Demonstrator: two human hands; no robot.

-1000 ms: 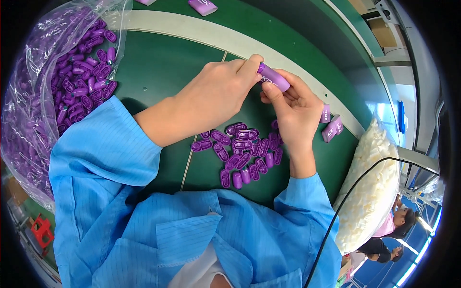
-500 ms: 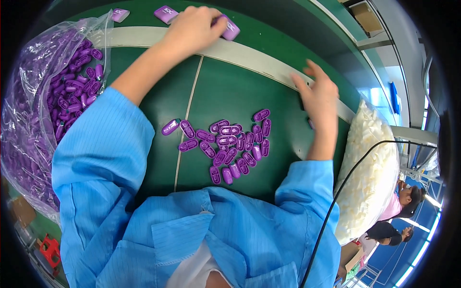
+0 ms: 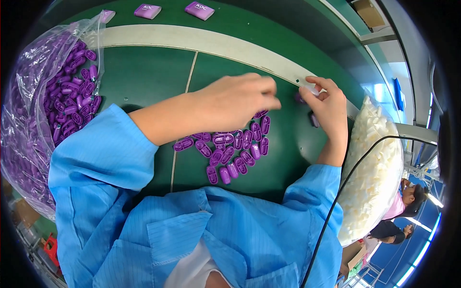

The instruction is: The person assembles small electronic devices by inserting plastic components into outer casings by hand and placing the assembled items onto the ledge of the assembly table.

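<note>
My left hand [image 3: 242, 98] is over the middle of the green table, smeared by motion, its fingers partly curled; what they may hold is hidden. Below it lies a loose cluster of hollow purple oval casings [image 3: 227, 154], several showing their open insides. At the table's far right edge, my right hand [image 3: 329, 98] pinches a small whitish piece [image 3: 312, 88] between thumb and fingers. Close to that hand are a purple casing [image 3: 299, 98], partly hidden, and another purple casing [image 3: 314, 120] on the table.
A clear bag [image 3: 29, 96] full of purple casings [image 3: 77, 91] stands at left. At right is a bag of cream-coloured pieces [image 3: 372, 177]. Beyond the pale rail [image 3: 211, 41] lie purple box-shaped items [image 3: 147, 11] on a green surface. A black cable [image 3: 336, 194] crosses my right side.
My left hand has let go of the purple box-shaped item beyond the rail and come back over the casings. Those items have shifted left. My right hand's fingers have closed on the whitish piece.
</note>
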